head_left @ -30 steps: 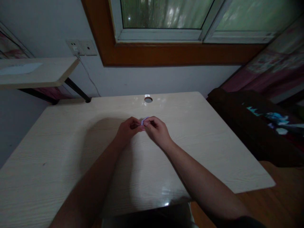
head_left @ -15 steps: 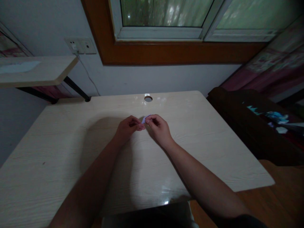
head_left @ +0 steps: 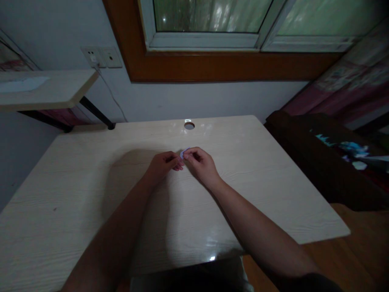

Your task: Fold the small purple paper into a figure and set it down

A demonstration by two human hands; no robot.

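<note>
Both my hands meet over the middle of a pale wooden desk (head_left: 75, 194). A small pale lilac piece, perhaps folded paper (head_left: 182, 153), shows between the fingertips. My left hand (head_left: 162, 165) has its fingers curled in a pinch at the piece's left side. My right hand (head_left: 201, 165) pinches it from the right with thumb and forefinger. Most of the piece is hidden by the fingers. The room is dim.
A round cable hole (head_left: 189, 125) sits near the desk's far edge. A shelf (head_left: 45, 91) juts out at the left, under wall sockets (head_left: 101, 56) with a cord. A window (head_left: 212, 18) is above. Dark furniture (head_left: 319, 158) stands right of the desk.
The hands stay together on the small piece; fingers shift slightly. The view has tilted a little, so the desk and hands sit marginally higher in the frame.
</note>
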